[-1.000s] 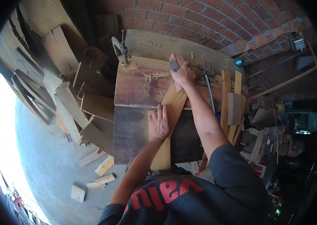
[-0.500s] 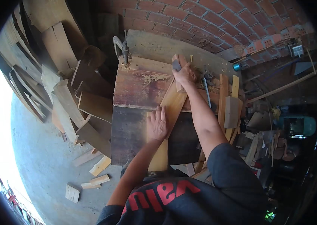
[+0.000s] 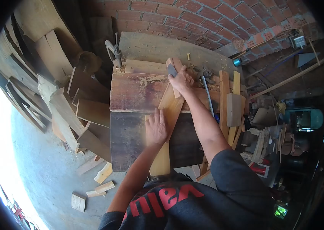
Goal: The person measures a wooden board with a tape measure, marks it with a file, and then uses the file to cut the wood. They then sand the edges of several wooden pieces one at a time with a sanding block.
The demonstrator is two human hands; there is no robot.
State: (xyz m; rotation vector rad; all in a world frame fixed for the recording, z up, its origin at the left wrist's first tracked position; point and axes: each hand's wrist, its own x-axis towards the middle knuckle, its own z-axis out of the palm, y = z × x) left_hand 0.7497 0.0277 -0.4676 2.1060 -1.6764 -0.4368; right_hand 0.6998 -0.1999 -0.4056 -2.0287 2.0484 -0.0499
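Observation:
My left hand (image 3: pixel 157 127) lies with its fingers spread on a pale wooden board (image 3: pixel 160 161), near where a second, slanted board (image 3: pixel 170 109) crosses it. Farther up, my right hand (image 3: pixel 181 80) is wrapped round a wooden block (image 3: pixel 175 62) with a dark grey patch on its side. The block sits over the upper end of the slanted board. Beneath the boards is a worktop with a reddish-brown panel (image 3: pixel 131 92) and a dark panel (image 3: pixel 127 134).
A clamp (image 3: pixel 118 53) stands at the worktop's back left corner. Right of my right arm lie a metal ruler (image 3: pixel 208 94), upright-looking strips (image 3: pixel 224 103) and a grey-brown block (image 3: pixel 234 110). Curved offcuts (image 3: pixel 93 111) are piled at left. A brick wall (image 3: pixel 192 19) rises behind.
The whole view has shifted slightly, moving the worktop a little left. Both hands keep nearly the same places on the wood.

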